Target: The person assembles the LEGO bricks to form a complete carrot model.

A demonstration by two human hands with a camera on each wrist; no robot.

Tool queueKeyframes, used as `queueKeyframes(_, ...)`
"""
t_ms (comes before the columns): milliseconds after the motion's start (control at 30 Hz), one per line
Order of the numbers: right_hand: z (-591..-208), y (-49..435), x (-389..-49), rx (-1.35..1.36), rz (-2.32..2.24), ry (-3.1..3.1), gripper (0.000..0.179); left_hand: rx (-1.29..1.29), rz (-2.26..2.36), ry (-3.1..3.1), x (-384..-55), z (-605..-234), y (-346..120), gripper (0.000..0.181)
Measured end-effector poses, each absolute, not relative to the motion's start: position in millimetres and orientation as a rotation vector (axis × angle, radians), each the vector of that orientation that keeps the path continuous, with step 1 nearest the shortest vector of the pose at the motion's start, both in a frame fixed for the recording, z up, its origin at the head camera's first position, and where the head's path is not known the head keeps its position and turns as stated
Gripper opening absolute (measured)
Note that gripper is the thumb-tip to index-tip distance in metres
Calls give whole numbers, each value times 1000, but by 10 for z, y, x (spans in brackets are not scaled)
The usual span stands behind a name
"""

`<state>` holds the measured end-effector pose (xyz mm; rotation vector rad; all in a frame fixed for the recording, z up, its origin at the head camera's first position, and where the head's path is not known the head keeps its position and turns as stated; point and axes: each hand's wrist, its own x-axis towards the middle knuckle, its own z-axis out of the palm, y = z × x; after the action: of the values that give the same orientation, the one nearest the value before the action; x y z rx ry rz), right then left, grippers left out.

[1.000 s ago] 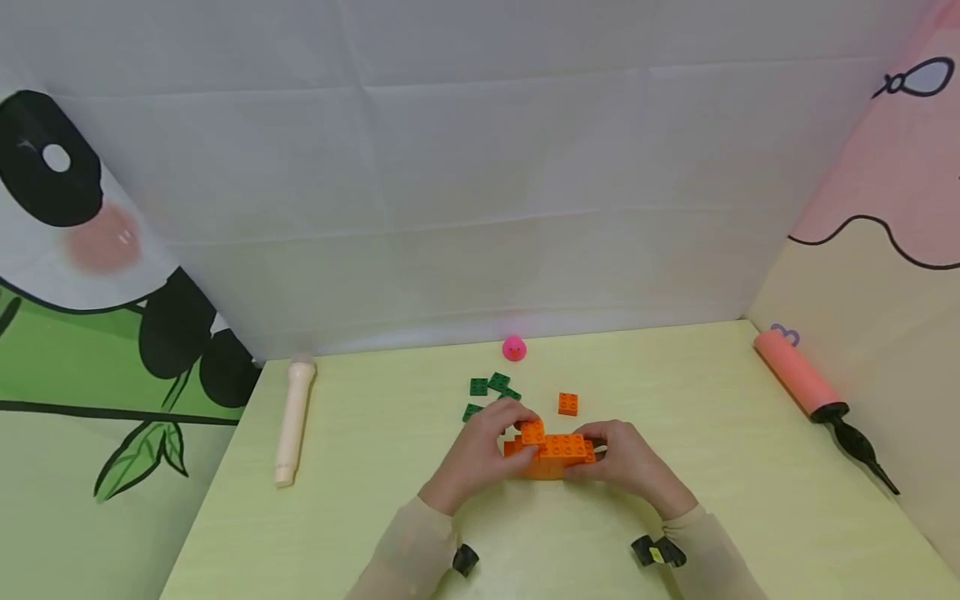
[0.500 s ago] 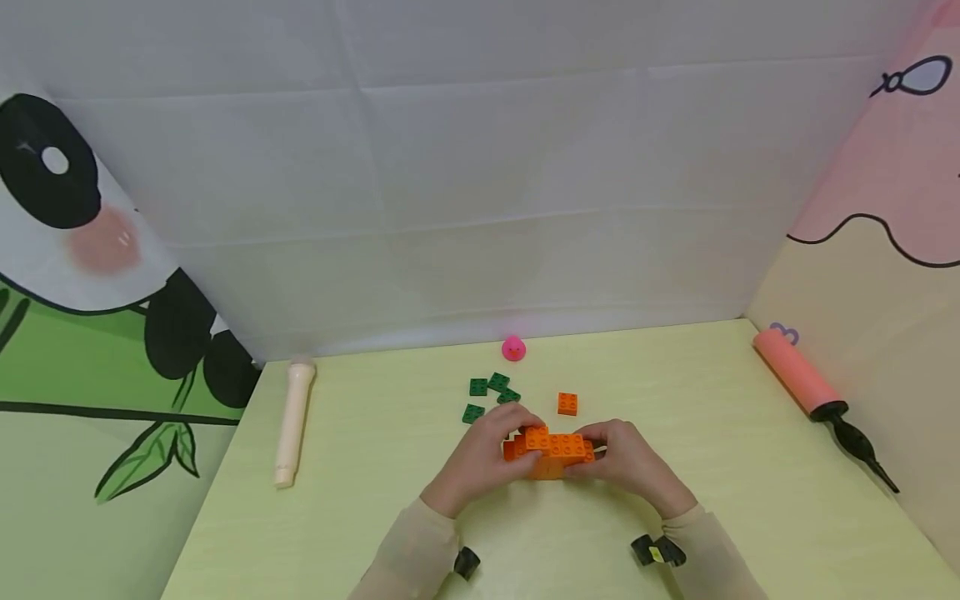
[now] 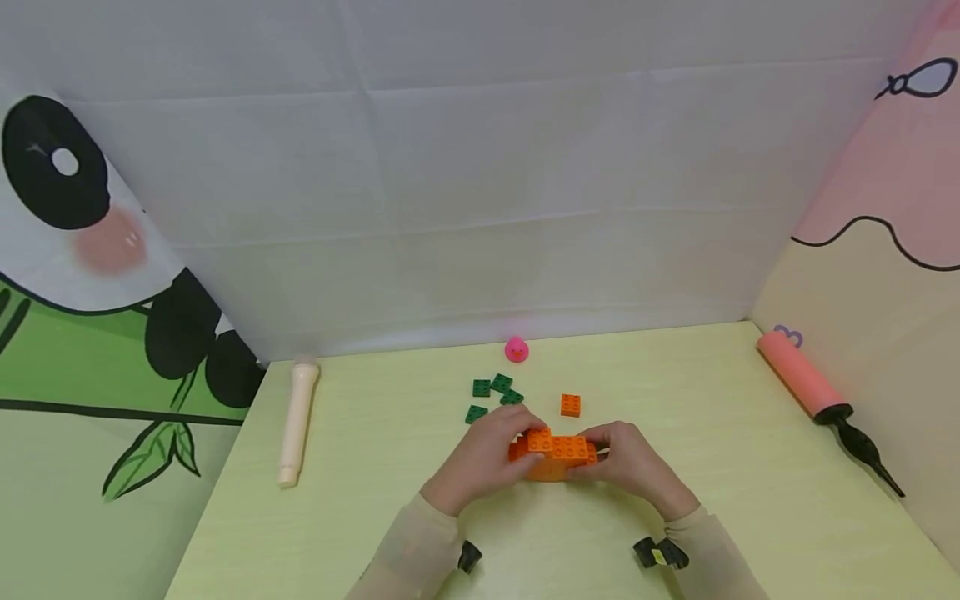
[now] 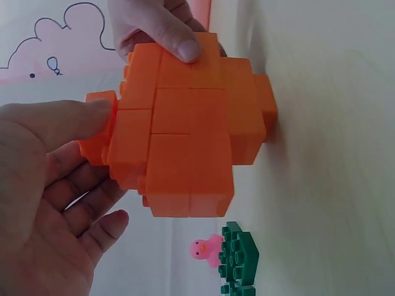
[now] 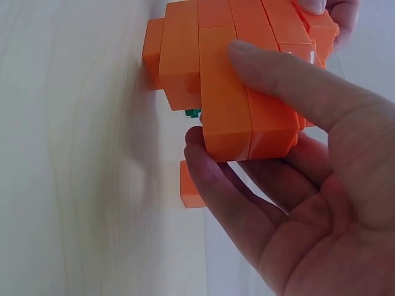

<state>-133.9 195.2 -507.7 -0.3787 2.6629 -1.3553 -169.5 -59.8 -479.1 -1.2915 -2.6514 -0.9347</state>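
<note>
The left hand [image 3: 483,462] is pinching a small top brick [image 3: 537,437] on the orange build [image 3: 568,450]; the right hand [image 3: 636,460] is gripping the build's end, over the worktop [image 3: 705,392]. Seating that brick seems underway, likely needing firm downward pressing. Green bricks [image 3: 502,383] are lying beyond.

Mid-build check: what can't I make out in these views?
- Head view: part of the orange build's left end, covered by the left hand.
- Left wrist view: the rest of the lowest green brick, cut off by the bottom edge.
- Right wrist view: part of the loose orange brick, behind the right hand's fingers.
</note>
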Motion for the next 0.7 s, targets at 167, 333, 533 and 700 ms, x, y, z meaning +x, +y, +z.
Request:
queueKeyframes(167, -5099, 1974, -1346, -380, -1351, 2671, 34, -1293, -796, -2666, -1671, -4771, -552, 26)
queueKeyframes(333, -5115, 1991, -1344, -380, -1371, 2655, 34, -1313, -706, -2674, -1665, -4763, -525, 27)
queueKeyframes(533, -5124, 1984, -1341, -371, -1378, 2642, 35, -1295, -761, -2703, -1674, -4789, -544, 30)
queueKeyframes(700, -5121, 1970, -1344, -383, -1370, 2648, 36, -1258, -900, -2745, -1688, -4787, -576, 29)
